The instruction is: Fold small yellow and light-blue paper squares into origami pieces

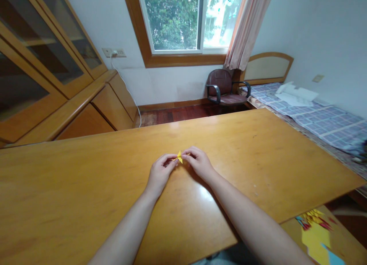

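Note:
A small piece of folded yellow paper [179, 156], with pointed wing-like tips like an origami crane, is held just over the wooden table [86, 181]. On its left side, my left hand [162, 169] pinches it between thumb and fingers. My right hand [198, 162] grips the opposite side the same way, fingertips close to those of the left. The fingers cover parts of the paper, so its full shape is hidden.
Beside the table at lower right, a lower surface holds yellow paper sheets [317, 238], a blue sheet [331, 255] and several small folded yellow pieces [314, 216]. Farther off stand a brown armchair [222, 85], a bed [323, 116] and a wooden cabinet [97, 100].

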Demonstrator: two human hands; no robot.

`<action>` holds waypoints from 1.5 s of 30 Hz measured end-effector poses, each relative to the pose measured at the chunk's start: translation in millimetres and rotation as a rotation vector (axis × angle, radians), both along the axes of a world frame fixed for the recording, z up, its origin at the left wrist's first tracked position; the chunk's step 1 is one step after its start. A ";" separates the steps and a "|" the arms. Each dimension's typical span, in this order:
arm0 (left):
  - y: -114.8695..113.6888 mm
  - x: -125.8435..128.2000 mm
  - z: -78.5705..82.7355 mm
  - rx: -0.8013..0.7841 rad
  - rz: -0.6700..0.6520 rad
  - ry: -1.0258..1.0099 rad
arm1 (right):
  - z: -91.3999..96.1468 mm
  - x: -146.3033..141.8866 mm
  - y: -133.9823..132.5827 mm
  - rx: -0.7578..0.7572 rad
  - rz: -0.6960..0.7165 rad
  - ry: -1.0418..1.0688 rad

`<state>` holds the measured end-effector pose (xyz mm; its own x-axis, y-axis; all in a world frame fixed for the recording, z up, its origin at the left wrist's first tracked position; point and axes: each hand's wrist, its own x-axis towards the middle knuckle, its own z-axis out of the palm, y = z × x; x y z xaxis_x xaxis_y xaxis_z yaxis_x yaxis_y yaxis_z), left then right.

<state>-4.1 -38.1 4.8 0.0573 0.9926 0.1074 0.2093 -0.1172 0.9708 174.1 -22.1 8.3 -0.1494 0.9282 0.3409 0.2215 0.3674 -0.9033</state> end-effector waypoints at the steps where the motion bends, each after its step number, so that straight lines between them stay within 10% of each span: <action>1: -0.5 0.4 1.8 0.000 0.002 -0.002 | -0.1 0.2 0.1 0.003 -0.002 -0.003; 45: -0.7 2.7 6.4 0.055 0.039 0.060 | 2.3 -0.8 -2.4 0.056 0.000 -0.040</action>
<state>-1.3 -38.8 11.2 0.0272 0.9868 0.1596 0.2725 -0.1609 0.9486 173.3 -24.5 10.7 -0.1641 0.9078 0.3860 0.2565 0.4172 -0.8719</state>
